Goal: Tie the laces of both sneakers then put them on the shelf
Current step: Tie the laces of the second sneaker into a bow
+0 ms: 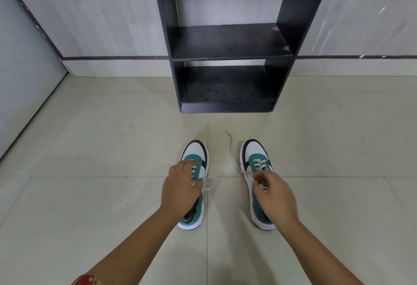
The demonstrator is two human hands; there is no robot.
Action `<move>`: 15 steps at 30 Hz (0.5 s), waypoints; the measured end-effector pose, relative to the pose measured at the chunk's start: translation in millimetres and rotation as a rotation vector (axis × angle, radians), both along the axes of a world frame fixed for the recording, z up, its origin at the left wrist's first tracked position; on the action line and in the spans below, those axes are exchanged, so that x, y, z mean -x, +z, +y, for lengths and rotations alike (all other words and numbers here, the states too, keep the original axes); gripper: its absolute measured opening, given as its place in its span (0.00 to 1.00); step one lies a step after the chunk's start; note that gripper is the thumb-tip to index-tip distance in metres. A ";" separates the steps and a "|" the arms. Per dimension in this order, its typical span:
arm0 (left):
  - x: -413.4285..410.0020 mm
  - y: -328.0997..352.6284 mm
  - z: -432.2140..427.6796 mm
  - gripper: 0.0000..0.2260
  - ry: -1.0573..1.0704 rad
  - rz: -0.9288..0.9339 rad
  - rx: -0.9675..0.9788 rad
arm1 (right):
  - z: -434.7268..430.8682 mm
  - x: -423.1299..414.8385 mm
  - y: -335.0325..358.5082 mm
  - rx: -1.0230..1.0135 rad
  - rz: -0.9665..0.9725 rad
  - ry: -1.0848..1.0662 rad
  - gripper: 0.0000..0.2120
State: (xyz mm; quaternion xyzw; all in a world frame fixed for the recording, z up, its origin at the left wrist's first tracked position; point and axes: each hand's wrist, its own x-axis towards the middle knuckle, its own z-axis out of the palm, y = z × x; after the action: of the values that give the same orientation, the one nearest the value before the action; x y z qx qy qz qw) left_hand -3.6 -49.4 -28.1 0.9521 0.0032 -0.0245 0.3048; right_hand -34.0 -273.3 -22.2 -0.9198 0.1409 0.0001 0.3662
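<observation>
Left hand on left sneaker — right hand pinching right sneaker lace.

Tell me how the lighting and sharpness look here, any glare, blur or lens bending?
Head view: soft, even light, only faint shadows beside the sneakers on the floor; small bright streaks on the right wall; wide-angle bending tilts the shelf sides; overall slightly soft, not motion-blurred.

A pale tiled floor carries two teal, white and black sneakers side by side, toes toward the wall: the left sneaker and the right sneaker. A loose lace trails on the tiles between them. Beyond stands a black shelf, its boards bare.
</observation>
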 end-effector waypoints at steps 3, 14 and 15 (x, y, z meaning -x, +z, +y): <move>4.6 -5.2 -36.5 0.13 -0.055 0.103 0.246 | -34.7 5.9 -15.9 0.073 0.088 -0.104 0.22; -7.8 -30.1 -84.5 0.19 -0.367 0.220 0.294 | -21.4 22.9 -44.4 -0.124 0.233 -0.080 0.21; -8.2 -31.8 -85.4 0.20 -0.419 0.201 0.264 | -23.6 22.5 -46.3 -0.119 0.213 -0.074 0.19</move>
State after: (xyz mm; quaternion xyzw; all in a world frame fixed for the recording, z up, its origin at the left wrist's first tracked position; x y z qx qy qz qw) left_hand 4.6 -134.7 -59.9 0.8769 -0.1668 -0.1817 0.4126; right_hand -56.5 -297.0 -68.5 -0.8854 0.2124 0.0927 0.4028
